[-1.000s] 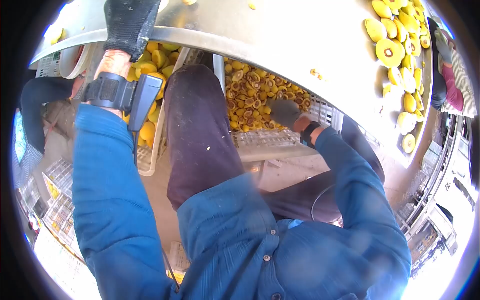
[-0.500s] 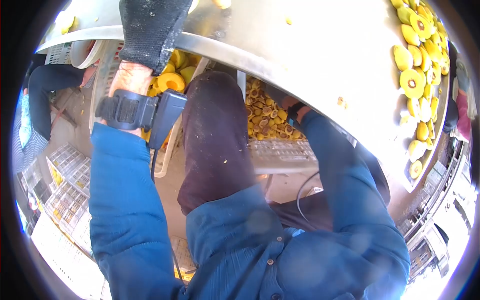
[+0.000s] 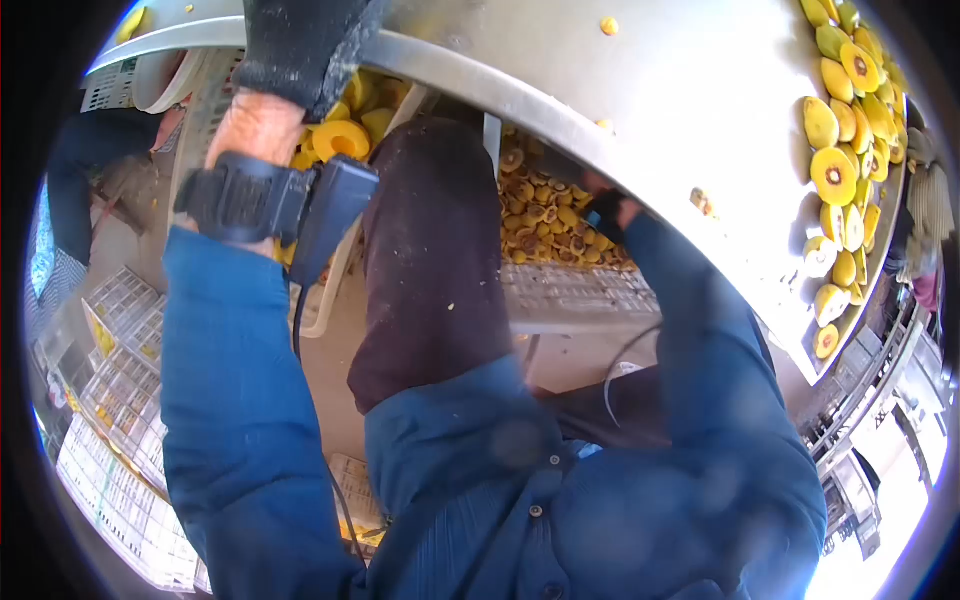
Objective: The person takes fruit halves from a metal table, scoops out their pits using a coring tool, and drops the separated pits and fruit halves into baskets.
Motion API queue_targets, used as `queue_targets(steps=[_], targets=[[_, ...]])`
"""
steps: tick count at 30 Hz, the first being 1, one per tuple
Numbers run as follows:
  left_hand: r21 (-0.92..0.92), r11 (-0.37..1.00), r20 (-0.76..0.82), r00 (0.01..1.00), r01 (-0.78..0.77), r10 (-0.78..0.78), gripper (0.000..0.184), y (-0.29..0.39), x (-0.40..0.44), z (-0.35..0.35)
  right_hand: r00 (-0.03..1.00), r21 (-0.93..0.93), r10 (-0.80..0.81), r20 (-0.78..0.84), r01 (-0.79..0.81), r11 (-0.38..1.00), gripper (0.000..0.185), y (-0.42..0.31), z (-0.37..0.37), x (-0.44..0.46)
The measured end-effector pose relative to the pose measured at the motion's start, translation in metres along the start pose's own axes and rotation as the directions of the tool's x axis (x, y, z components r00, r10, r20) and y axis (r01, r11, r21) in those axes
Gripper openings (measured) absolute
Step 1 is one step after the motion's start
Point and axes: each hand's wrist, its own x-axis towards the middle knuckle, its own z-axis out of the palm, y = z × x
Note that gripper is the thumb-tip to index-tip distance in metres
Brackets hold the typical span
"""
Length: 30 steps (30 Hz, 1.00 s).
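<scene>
My left hand, in a black glove, is at the table's near edge at the top left. Its fingers run out of the frame, so whatever it holds is hidden. My right hand, dark-gloved and blurred, is under the table rim, above a crate of small yellow-brown fruit pieces. The table edge covers part of it, and its fingers cannot be made out. Larger yellow fruit halves lie in a container below my left wrist.
The metal table spans the top, with halved fruit along its right side and a few scraps. Stacked white crates stand at left. A person's dark-clothed leg shows at left; another person's sleeve is at far right.
My right hand has moved from over the crate to beneath the table rim. My left hand has shifted right and slightly up in view. The table fruit appears farther right.
</scene>
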Motion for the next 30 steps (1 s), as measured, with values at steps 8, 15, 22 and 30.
queue_targets(steps=[8, 15, 22, 30], targets=[[0.203, 0.976, 0.006, 0.997, -0.082, 0.082, 0.026, -0.017, -0.009, -0.011, 0.874, 0.012, 0.07, 0.48, -0.087, 0.996, 0.029, -0.037, -0.062, -0.133], [0.42, 0.887, 0.108, 0.981, -0.191, 0.16, 0.026, -0.051, -0.002, -0.03, 0.875, 0.074, 0.141, 0.464, -0.196, 0.978, 0.037, -0.036, -0.035, -0.131], [0.331, 0.938, 0.094, 0.993, -0.104, 0.077, 0.026, -0.025, -0.004, -0.017, 0.82, 0.036, 0.326, 0.471, -0.387, 0.921, 0.042, -0.075, -0.023, -0.085], [0.236, 0.971, 0.021, 0.999, -0.043, 0.04, 0.027, -0.005, -0.006, -0.006, 0.986, 0.098, -0.116, 0.116, 0.105, 0.99, 0.038, -0.015, -0.023, -0.091]])
